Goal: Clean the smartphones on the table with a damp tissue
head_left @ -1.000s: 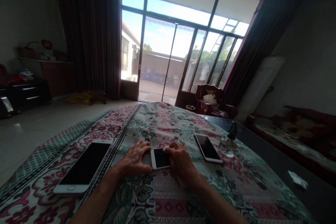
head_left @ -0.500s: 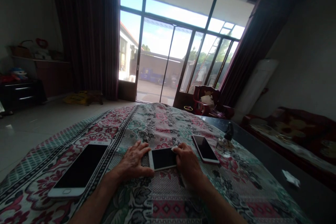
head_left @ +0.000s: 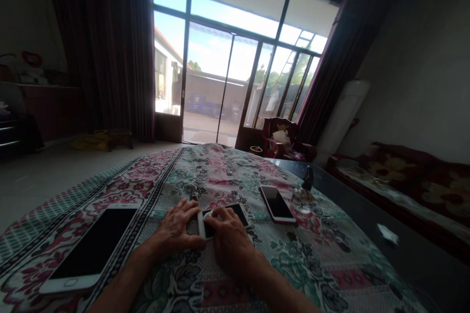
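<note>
A white-framed smartphone with a dark screen (head_left: 238, 214) lies sideways on the patterned tablecloth. My left hand (head_left: 175, 227) rests at its left end, thumb and index finger bracing the two corners, the other fingers spread on the cloth. Over the left part of the screen is my right hand (head_left: 229, 234), its fingers closed on a small white tissue (head_left: 207, 214) that is mostly hidden and pressed to the glass. Another, larger-looking white smartphone (head_left: 93, 244) lies face up to the left. A third smartphone (head_left: 277, 204) lies face up on the right.
A clear glass bottle with a dark top (head_left: 305, 190) stands beyond the right-hand phone. Crumpled white paper (head_left: 387, 234) lies on the dark tabletop (head_left: 352, 210) at right. Farther off are a red armchair (head_left: 279, 137), a sofa (head_left: 396, 166) and glass doors (head_left: 209, 93).
My right hand has slid the tissue from the right end of the phone's screen to its left end. My left hand stays at the left end. The view has turned slightly right.
</note>
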{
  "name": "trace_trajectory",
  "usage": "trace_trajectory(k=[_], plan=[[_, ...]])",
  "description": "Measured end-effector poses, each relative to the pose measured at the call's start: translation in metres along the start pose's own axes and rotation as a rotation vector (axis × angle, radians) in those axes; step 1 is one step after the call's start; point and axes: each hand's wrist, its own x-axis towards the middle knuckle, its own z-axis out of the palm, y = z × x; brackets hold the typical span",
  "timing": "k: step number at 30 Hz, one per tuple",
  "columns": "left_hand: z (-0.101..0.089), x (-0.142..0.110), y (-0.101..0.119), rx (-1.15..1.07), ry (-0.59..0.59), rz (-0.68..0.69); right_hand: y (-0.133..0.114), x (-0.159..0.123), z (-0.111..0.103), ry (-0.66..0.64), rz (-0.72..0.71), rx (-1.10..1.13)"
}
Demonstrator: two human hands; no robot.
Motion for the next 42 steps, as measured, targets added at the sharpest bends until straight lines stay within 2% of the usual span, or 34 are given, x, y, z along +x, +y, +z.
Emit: trace_trajectory(k=[6, 11, 16, 19, 23, 27, 35, 38, 42], plan=[[-0.006, -0.001, 0.003, -0.001, -0.026, -0.010, 0.048, -0.003, -0.016, 0.089, 0.251, -0.095], [-0.007, -0.002, 0.003, 0.003, -0.037, -0.011, 0.067, -0.001, -0.019, 0.098, 0.278, -0.140], [-0.006, -0.001, 0.003, 0.009, -0.036, -0.017, 0.051, 0.000, -0.020, 0.069, 0.297, -0.214], [-0.006, -0.001, 0.003, 0.015, -0.034, -0.011, 0.029, -0.002, -0.014, 0.038, 0.208, -0.210], [-0.003, 0.000, 0.002, 0.023, -0.007, -0.012, -0.002, -0.003, 0.005, -0.034, 0.050, -0.171], [-0.002, -0.001, 0.003, 0.035, -0.005, -0.022, -0.009, -0.001, 0.011, -0.057, -0.014, -0.128], [-0.004, 0.000, 0.002, 0.038, -0.032, -0.012, 0.038, -0.001, -0.019, 0.065, 0.242, -0.118], [-0.003, 0.001, 0.000, 0.032, -0.040, -0.010, 0.054, -0.003, -0.023, 0.098, 0.229, -0.102], [-0.004, 0.001, 0.000, 0.025, -0.040, -0.011, 0.069, -0.004, -0.025, 0.076, 0.135, -0.036]])
